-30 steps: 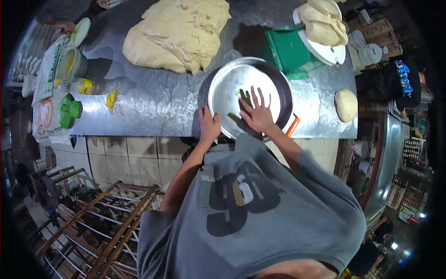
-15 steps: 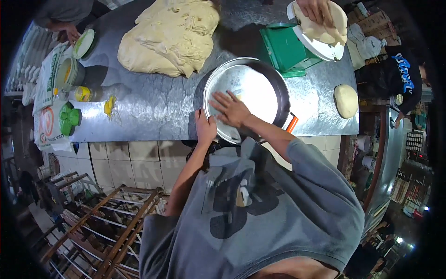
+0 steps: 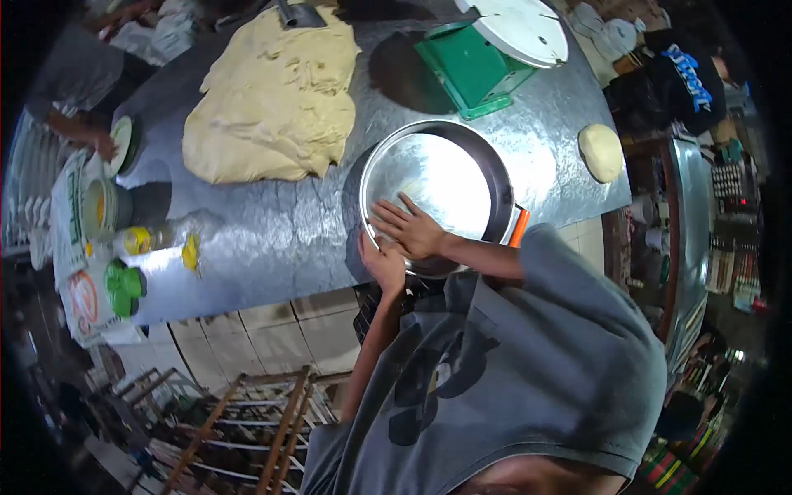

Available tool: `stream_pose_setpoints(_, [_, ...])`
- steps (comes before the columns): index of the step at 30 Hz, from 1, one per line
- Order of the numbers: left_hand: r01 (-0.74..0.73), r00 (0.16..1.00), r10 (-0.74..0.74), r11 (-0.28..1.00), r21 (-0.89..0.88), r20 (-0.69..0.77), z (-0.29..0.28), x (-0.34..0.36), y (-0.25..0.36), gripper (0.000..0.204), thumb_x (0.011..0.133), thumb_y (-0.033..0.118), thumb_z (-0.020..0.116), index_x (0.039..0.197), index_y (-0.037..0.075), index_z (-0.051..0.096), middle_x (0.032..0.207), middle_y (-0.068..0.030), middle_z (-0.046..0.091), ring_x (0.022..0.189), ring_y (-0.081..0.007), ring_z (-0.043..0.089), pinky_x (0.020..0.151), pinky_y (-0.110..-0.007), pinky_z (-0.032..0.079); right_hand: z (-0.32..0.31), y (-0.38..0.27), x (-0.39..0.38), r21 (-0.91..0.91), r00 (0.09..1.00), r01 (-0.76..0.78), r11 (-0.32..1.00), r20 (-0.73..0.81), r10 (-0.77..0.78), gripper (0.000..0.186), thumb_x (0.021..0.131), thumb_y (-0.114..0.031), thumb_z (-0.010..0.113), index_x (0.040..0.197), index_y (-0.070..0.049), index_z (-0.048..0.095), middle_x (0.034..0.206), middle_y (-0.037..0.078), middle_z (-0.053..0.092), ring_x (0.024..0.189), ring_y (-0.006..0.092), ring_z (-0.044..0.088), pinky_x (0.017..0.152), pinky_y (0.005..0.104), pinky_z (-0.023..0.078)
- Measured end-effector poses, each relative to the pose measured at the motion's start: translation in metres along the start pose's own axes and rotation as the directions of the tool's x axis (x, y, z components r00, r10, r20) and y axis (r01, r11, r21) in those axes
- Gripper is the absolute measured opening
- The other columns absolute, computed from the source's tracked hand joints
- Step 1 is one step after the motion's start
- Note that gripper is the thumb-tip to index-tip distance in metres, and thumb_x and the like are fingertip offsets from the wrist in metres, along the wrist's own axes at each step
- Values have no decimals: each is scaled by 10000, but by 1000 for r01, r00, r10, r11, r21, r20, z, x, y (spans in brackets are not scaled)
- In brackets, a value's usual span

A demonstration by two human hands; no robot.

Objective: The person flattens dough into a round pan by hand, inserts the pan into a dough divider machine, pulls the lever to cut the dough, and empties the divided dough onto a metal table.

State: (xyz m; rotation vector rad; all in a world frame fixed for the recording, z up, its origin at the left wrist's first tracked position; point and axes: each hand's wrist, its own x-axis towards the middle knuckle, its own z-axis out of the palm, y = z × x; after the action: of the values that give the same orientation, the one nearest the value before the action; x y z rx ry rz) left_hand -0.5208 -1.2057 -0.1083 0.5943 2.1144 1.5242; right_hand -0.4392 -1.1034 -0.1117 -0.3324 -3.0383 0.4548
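Observation:
A round, shallow metal pan (image 3: pixel 450 177) with an orange handle (image 3: pixel 519 228) stands at the near edge of the metal table. At its near-left rim, my left hand (image 3: pixel 383 264) has its fingers closed around the edge. My right hand (image 3: pixel 414 230) lies inside the pan, its fingers stretched out and spread over the near-left side, close to my left hand. Beyond the pan to the left spreads a large slab of pale dough (image 3: pixel 268 103). A dark metal scraper (image 3: pixel 299 15) touches the slab's far edge.
A green scale (image 3: pixel 474 70) with a white platform (image 3: pixel 528 29) stands behind the pan. Right lies a dough ball (image 3: pixel 601 154). Left are a bottle (image 3: pixel 139 240), a green lobed object (image 3: pixel 124 289), a yellow item (image 3: pixel 191 252) and a co-worker's hand (image 3: pixel 103 144) at a plate (image 3: pixel 122 148).
The view has shifted and turned. The dough piece and another person's hand are gone from the scale. A scraper has appeared on the slab. My right hand has slid toward the pan's near side.

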Motion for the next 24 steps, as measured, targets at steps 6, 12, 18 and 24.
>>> stream_pose_setpoints(6, [-70,996,75,992,102,-51,3,12,7,301,848,3,466,1138,-71,497,1062,-245,484,991,-398,475,875,-414,381,-8,55,54,-99,753,-638,764,-289,591,570,929,-417,353,1418,-136,272,1481,113,231,1373,258,209,1103,509,113])
stream_pose_setpoints(12, [-51,998,51,999,-13,-33,5,23,16,476,851,-12,454,1322,-30,386,1225,-248,456,1133,-394,435,963,-416,348,-21,98,-39,-5,574,-790,613,-356,737,582,944,-408,313,1408,-60,268,1464,138,265,1354,277,251,1084,515,171])
stream_pose_setpoints(18, [-124,973,138,989,-84,184,0,31,-3,543,796,-78,414,1334,-67,346,1368,-253,370,1263,-386,366,1042,-412,294,33,29,-9,384,-419,-858,-341,-140,897,787,922,-507,274,1417,59,42,1468,299,41,1388,381,-3,1094,536,12])
stream_pose_setpoints(24, [-165,957,153,986,27,248,-2,25,5,625,724,-72,428,1342,-46,343,1277,-282,455,1186,-403,451,990,-399,357,-2,104,62,346,-719,-694,-631,-305,624,761,898,-525,335,1426,-2,167,1440,330,128,1357,463,67,1019,673,31])
